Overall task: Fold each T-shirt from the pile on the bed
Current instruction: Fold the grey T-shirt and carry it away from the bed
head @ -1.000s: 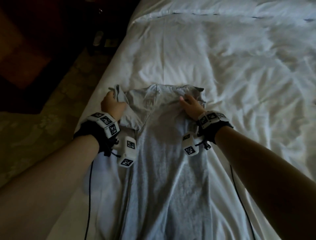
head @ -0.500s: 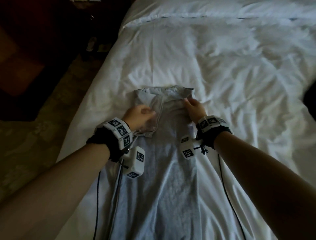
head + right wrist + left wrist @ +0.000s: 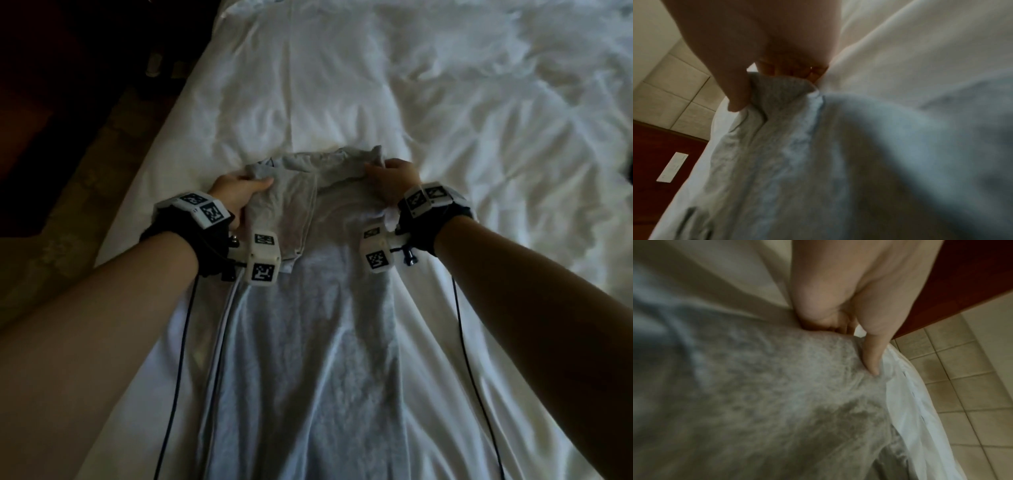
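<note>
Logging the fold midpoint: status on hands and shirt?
Left hand grips grey T-shirt at its far left corner; right hand pinches the far right corner. Shirt folded narrow, lengthwise on white bed. Nothing in the way.

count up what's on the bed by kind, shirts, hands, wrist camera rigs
grey T-shirt: 1, lying lengthwise on the white bed
hands: 2, the left hand and right hand each gripping a top corner of the shirt
wrist camera rigs: 2, one on the left wrist, one on the right wrist
total: 5
</note>
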{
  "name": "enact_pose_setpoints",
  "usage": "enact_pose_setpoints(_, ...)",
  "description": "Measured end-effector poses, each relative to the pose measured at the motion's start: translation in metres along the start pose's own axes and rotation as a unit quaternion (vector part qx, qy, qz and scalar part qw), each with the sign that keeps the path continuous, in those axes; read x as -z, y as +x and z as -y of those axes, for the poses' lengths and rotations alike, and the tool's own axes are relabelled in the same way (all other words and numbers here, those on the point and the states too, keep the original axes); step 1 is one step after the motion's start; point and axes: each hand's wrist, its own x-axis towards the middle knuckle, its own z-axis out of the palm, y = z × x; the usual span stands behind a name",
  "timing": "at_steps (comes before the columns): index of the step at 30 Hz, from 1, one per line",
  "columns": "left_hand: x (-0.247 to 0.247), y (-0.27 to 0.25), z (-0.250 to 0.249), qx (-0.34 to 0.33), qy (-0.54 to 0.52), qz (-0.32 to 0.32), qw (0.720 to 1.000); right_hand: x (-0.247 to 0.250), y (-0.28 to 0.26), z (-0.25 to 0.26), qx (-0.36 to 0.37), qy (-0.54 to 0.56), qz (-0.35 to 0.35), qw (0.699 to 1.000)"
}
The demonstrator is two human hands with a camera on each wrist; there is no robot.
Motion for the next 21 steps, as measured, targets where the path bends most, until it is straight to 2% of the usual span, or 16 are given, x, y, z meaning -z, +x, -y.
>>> enact_pose_setpoints(3, 0.004, -0.001, -0.006, 0.006, -0.03, -0.004, 1.0, -0.001, -0.001, 0.009, 0.004, 0.051, -0.007, 0.999)
enact_pose_setpoints(6, 0.009, -0.007, -0.009, -0.048, -0.053, -0.024, 0.997, 0.002, -0.007, 0.017, -0.001, 0.165, -0.018, 0.986)
enact_pose_setpoints(11, 0.022, -0.04, -0.019, -0.132, -0.041, -0.034, 0.99, 0.019, -0.039, 0.03, 0.024, 0.269, 0.004, 0.963)
enact_pose_setpoints(17, 0.038, -0.1, -0.023, -0.207, 0.067, 0.012, 0.976, 0.05, -0.106, 0.027, 0.023, 0.32, 0.03, 0.947)
enact_pose_setpoints(21, 0.05, -0.142, -0.009, -0.271, 0.236, 0.026, 0.933, 0.063, -0.151, 0.008, 0.021, 0.271, 0.039, 0.962)
